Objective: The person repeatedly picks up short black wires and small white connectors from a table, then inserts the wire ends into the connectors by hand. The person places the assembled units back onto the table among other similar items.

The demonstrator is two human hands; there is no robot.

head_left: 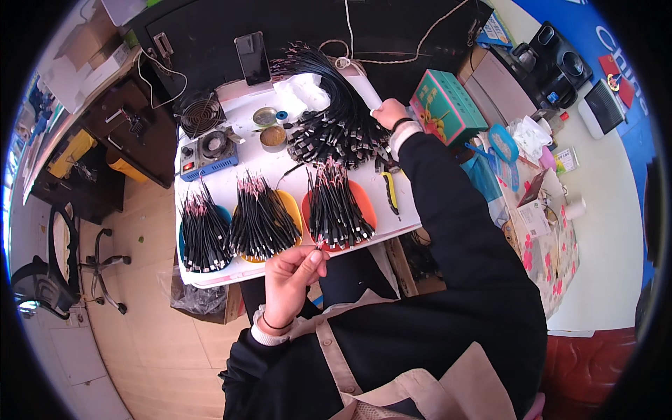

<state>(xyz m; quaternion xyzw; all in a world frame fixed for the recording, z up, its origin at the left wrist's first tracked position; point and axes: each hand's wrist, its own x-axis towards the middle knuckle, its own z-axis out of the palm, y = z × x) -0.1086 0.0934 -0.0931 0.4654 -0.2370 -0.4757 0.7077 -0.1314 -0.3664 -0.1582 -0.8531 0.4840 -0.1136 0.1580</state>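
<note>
My left hand (292, 274) is closed in a pinch in front of the table's near edge, thumb against forefinger. Small pinkish-white wire ends (320, 242) show at its fingertips; the rest is hidden. Just beyond lies an orange tray (364, 203) piled with short black cables (337, 210). A yellow tray (292, 204) and a blue tray (224, 213), also heaped with cables, stand to its left. My right hand (390, 114) is closed at the table's far right, beside a large bundle of black cables (336, 136); what it grips cannot be made out.
A blue soldering-type heater (210, 162), a round metal tin (273, 138) and a fan grille (201, 115) occupy the table's left. Yellow-handled pliers (390, 192) lie at right. A phone (253, 57) leans at the back. A green box (448, 105) stands beyond my right forearm.
</note>
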